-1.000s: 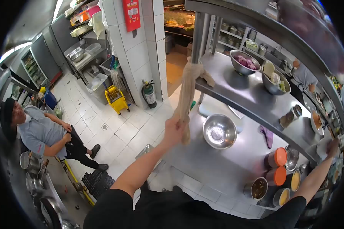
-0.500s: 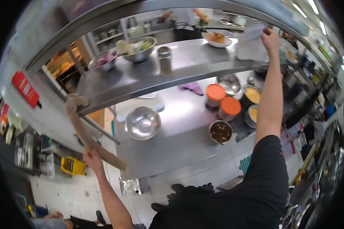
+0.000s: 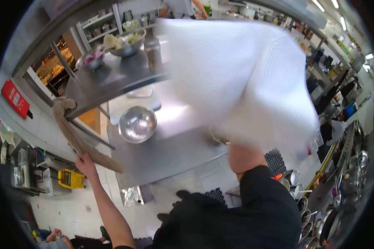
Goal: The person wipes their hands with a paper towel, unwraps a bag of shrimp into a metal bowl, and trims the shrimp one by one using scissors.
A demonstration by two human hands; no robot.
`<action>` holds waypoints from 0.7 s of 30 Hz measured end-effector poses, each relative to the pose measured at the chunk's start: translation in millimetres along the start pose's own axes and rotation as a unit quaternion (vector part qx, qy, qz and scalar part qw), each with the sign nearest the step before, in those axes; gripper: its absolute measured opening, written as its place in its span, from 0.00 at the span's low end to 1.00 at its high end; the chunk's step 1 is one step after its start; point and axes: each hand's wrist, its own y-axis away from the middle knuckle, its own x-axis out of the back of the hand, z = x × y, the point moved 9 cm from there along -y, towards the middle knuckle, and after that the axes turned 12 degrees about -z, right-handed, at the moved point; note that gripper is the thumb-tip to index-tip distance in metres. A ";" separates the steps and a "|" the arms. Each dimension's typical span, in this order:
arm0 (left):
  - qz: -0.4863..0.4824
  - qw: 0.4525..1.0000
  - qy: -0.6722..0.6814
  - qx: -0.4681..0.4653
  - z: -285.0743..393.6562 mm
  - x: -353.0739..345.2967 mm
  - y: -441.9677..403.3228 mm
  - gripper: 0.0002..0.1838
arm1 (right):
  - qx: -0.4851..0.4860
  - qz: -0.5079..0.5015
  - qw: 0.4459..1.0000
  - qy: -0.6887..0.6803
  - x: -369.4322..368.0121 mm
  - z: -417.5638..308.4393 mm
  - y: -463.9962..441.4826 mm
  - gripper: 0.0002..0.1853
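My left hand (image 3: 86, 164) is closed around a long brown cloth (image 3: 66, 124), which hangs from the corner of the shelf. A large white sheet of paper towel (image 3: 220, 62), blurred by motion, spreads in front of me on the right. My right forearm (image 3: 247, 157) reaches up behind it, and the towel hides my right hand. On the steel counter (image 3: 153, 166), a shiny metal bowl (image 3: 138, 124) stands between the cloth and the towel. The rim of a round container (image 3: 216, 135) shows blurred at the towel's lower edge.
Above the counter, the steel shelf (image 3: 124, 85) bears a bowl of purple pieces (image 3: 91, 58), a bowl of cut vegetables (image 3: 129, 45) and a jar (image 3: 153, 54). A person (image 3: 178, 8) stands beyond it. Another person's hands (image 3: 56, 236) show at lower left, below a yellow bucket (image 3: 72, 178).
My right hand has come down and nearer from the shelf with the paper towel, which now covers the orange-lidded tubs. My left hand still grips the cloth. The view has shifted right.
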 end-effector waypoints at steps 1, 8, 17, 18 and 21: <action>-0.009 1.000 -0.018 0.008 -9.9 -5.4 2.2 0.14 | -0.020 -0.034 0.999 -0.037 -33.8 9.8 7.8 0.19; 0.020 0.999 0.049 -0.008 5.4 17.6 10.7 0.10 | -0.081 -0.278 0.902 -0.319 -252.3 32.2 46.9 0.17; -0.021 0.999 0.049 -0.007 18.1 22.2 62.6 0.15 | -0.098 -0.386 0.713 -0.577 -392.4 8.0 92.5 0.15; -0.042 0.998 0.025 0.031 8.4 23.5 78.2 0.15 | -0.094 -0.393 0.695 -0.595 -401.6 5.4 93.4 0.15; -0.067 0.987 0.001 0.144 -15.6 43.3 146.0 0.15 | -0.093 -0.394 0.643 -0.650 -425.3 8.4 94.1 0.14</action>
